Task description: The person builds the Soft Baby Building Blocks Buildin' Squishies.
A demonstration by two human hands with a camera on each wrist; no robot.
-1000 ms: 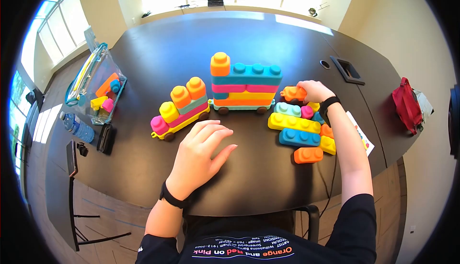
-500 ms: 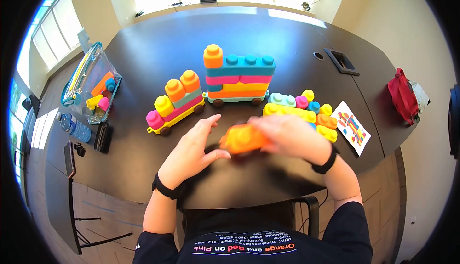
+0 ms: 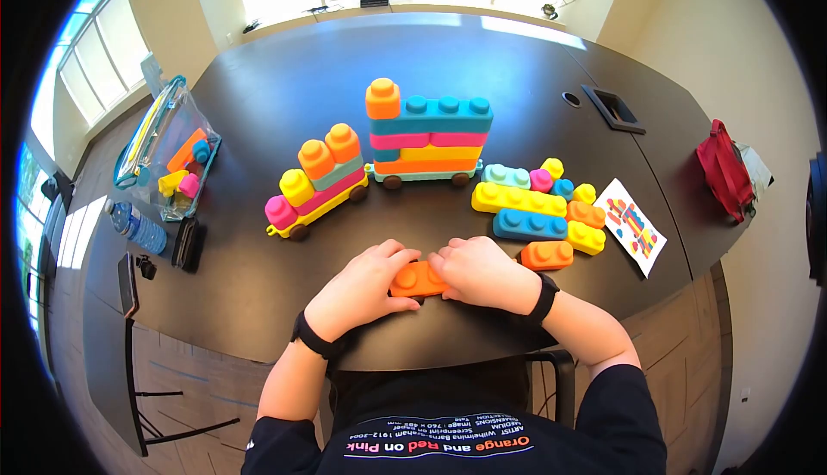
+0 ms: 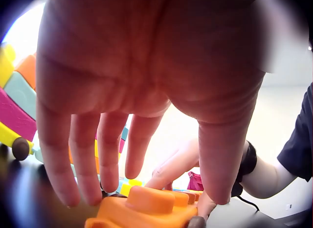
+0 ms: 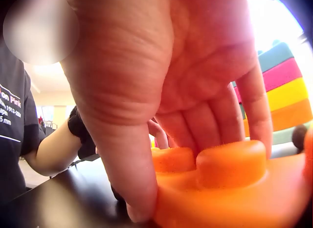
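Observation:
In the middle near edge of the table, an orange wheeled toy wagon base (image 3: pixel 417 280) with round studs stands between both hands. My left hand (image 3: pixel 366 285) holds its left end, thumb on the near side and fingers along the far side. From the right, my right hand (image 3: pixel 491 275) grips the other end; in the right wrist view its thumb presses the near side of the orange base (image 5: pixel 230 169), with fingers behind the studs. Beyond the hands stand a yellow wagon (image 3: pixel 320 212) stacked with bricks and a taller brick-loaded wagon (image 3: pixel 431 167).
Loose bricks lie at right, among them a long yellow brick (image 3: pixel 517 201), a blue brick (image 3: pixel 527 225) and an orange brick (image 3: pixel 547 255). A picture sheet (image 3: pixel 636 229) lies beyond them. At left are a clear bag (image 3: pixel 185 109) with bricks, a water bottle (image 3: pixel 138 227) and a black case (image 3: pixel 186 244).
My right hand has carried the orange wagon base from the brick pile at right to the table's near middle. My left hand has come round the base's left end.

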